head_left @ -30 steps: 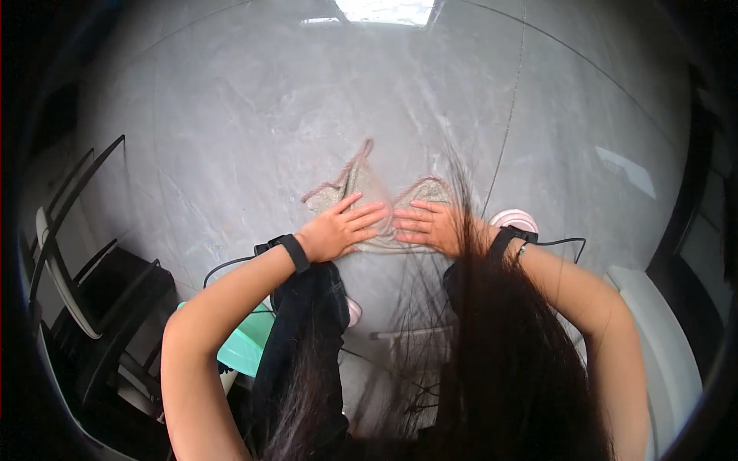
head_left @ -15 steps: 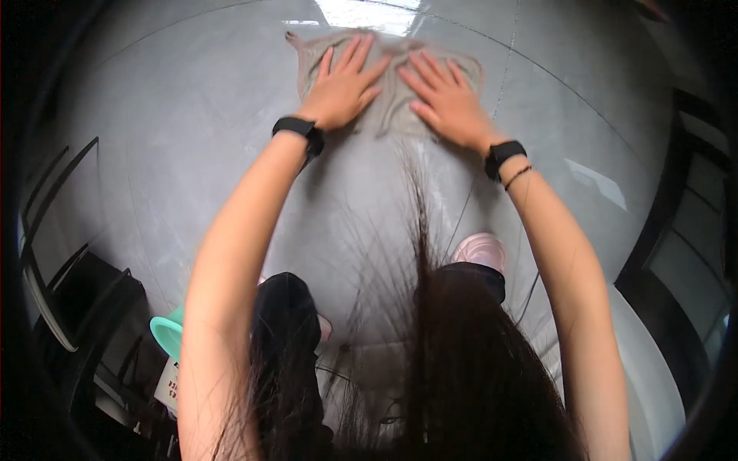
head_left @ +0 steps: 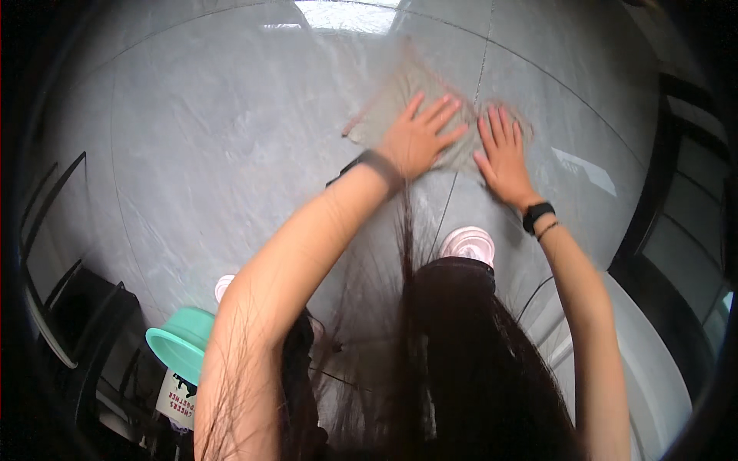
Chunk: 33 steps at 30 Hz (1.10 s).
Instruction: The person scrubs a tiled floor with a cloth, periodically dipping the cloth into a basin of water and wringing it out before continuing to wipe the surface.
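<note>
A thin grey-beige cloth (head_left: 384,115) with a pinkish edge lies spread on the grey tiled floor (head_left: 223,138). My left hand (head_left: 421,138) presses flat on its middle, fingers spread. Beside it, my right hand (head_left: 506,157) rests on the cloth's right part, fingers stretched out and a little apart. Neither hand grips the fabric. Dark bands circle both wrists, the left one blurred by motion. Part of the cloth is hidden beneath the hands.
A mint-green basin (head_left: 181,338) stands at the lower left near a white printed container (head_left: 175,401). Black metal frames (head_left: 54,253) line the left side. A dark-framed panel (head_left: 680,207) and a white curved object (head_left: 646,361) are on the right. Long hair hangs across the lower middle.
Both hands have slid right and nearer to me, carrying the cloth with them. The cloth has turned and now has a corner pointing away. More of the green basin shows.
</note>
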Available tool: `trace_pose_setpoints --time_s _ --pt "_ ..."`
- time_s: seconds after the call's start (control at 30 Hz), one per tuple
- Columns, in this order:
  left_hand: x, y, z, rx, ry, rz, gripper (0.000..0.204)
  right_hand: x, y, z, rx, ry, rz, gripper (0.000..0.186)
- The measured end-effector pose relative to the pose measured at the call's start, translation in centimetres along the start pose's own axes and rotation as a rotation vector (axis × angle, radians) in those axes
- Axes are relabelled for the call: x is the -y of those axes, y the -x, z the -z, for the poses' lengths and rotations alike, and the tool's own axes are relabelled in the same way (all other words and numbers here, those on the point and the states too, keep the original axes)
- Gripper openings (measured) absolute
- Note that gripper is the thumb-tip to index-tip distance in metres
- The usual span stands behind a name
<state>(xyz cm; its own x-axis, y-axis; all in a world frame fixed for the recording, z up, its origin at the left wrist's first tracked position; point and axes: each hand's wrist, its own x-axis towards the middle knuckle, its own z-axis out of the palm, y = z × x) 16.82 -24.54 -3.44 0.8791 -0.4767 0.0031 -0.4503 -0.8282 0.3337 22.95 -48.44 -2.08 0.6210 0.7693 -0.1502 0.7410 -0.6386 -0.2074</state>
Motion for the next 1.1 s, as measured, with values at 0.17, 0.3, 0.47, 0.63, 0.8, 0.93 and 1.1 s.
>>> trace_pose_setpoints --time_s 0.17,0.3,0.47,0.63,0.8,0.93,1.1 --pt "-5.1 4.4 -2.3 -0.013 0.033 -0.120 0.064 2.4 9.8 -0.9 0.180 -0.084 -0.017 0.066" --pt "-7.0 4.0 -2.2 0.006 0.185 -0.069 0.065 1.6 9.9 -1.3 0.159 -0.099 -0.021 0.066" --pt "-4.2 -0.1 -1.6 -0.113 0.018 0.111 0.070 -0.2 4.8 -1.8 -0.101 -0.074 -0.203 0.064" --pt "2.8 -3.3 -0.4 -0.129 -0.018 0.213 0.071 -3.1 -2.8 -1.6 -0.171 -0.012 -0.193 0.064" --pt "7.1 -1.3 1.5 -0.153 -0.016 0.302 0.071 -0.1 -10.7 -2.6 -0.298 0.045 -0.110 0.064" --pt "8.6 4.4 2.6 -0.085 -0.040 0.209 0.071 5.5 -11.7 -2.5 -0.243 0.045 0.020 0.064" --pt "5.0 12.9 3.6 0.142 -0.087 0.083 0.069 12.6 -7.1 -2.1 -0.069 -0.086 0.256 0.063"
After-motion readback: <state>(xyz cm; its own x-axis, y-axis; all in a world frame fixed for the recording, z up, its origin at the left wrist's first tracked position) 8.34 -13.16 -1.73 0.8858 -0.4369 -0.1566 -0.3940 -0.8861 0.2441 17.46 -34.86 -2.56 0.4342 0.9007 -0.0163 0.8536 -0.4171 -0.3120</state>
